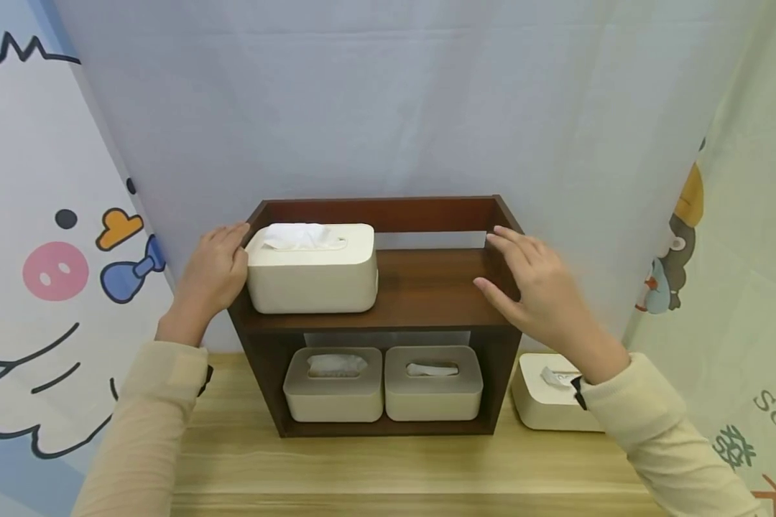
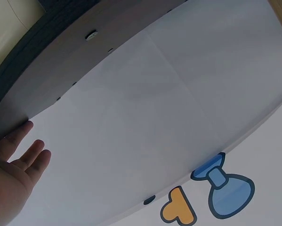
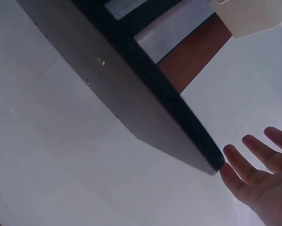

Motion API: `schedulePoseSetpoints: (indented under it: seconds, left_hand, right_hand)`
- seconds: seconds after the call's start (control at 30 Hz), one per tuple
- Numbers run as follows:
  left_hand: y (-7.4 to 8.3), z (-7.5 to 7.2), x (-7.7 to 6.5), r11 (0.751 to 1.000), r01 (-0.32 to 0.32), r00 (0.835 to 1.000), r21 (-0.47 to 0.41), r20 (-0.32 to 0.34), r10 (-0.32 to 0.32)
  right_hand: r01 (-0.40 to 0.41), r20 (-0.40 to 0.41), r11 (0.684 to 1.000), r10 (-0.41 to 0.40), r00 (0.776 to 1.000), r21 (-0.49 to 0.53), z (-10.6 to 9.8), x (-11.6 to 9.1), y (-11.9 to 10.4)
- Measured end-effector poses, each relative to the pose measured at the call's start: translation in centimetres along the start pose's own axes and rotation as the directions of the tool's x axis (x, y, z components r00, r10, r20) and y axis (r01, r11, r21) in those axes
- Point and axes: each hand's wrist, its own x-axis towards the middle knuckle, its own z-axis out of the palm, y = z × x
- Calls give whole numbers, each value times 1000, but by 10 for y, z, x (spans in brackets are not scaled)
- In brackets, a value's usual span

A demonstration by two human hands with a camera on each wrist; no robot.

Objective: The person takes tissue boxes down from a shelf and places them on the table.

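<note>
A dark brown two-tier wooden shelf stands on the table. On its upper board, at the left, sits a cream tissue box with white tissue out of its top slot. My left hand touches the upper edge of the left side panel, right beside that box; its fingers extend along the panel's outer face in the left wrist view. At the opposite panel, my right hand has spread fingers over the upper edge and its thumb apart from them. The right wrist view shows fingers close to that panel's corner.
Two tissue boxes with grey-brown lids, a left one and a right one, fill the lower tier. Another cream tissue box stands on the wooden table, right of the shelf, partly behind my right forearm. Curtains hang behind.
</note>
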Motion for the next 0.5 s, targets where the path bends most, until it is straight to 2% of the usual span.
schedulePoseSetpoints:
  seconds: [0.2, 0.5]
  left_hand:
    - [-1, 1, 0, 1000, -6, 1000, -1, -1, 6]
    - [0, 2, 0, 1000, -4, 1000, -6, -7, 4]
  right_hand:
    - [-27, 105, 999, 24, 994, 24, 26, 13, -16]
    - [-39, 229, 998, 27, 973, 48, 63, 34, -37]
